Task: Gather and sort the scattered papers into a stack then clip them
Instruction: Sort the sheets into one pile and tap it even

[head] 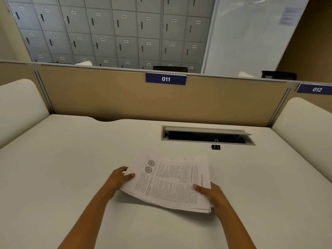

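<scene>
**Both hands hold the gathered sheets at the middle of the desk**

A stack of white paper sheets printed with black text (172, 182) sits at the centre of the pale white desk (71, 168), held between two bare hands. The top sheet carries columns of small type and two round grey figures near its far left corner. The sheets are not squared. Their edges fan out a little along the near side and at the near right corner, and a shadow lies on the desk under the near left edge.

The left hand (119, 177) grips the left edge of the stack, with its thumb laid on the top sheet and its fingers curled at the paper's edge. The right hand (209, 192) pinches the right edge. Its thumb presses down on the top sheet, and its fingers go under the paper, where they are hidden.

A small black binder clip with silver wire handles (216, 146) stands on the desk beyond the stack, apart from it, just beside the near rim of a grey metal cable tray (206, 135) sunk into the desktop with its flap open.

A tan fabric partition (107, 94) closes the far side of the desk and bears a blue label reading 011 (165, 79). A second blue label reading 012 (317, 89) shows further right. Behind the partition stand rows of grey numbered lockers (107, 29).
</scene>
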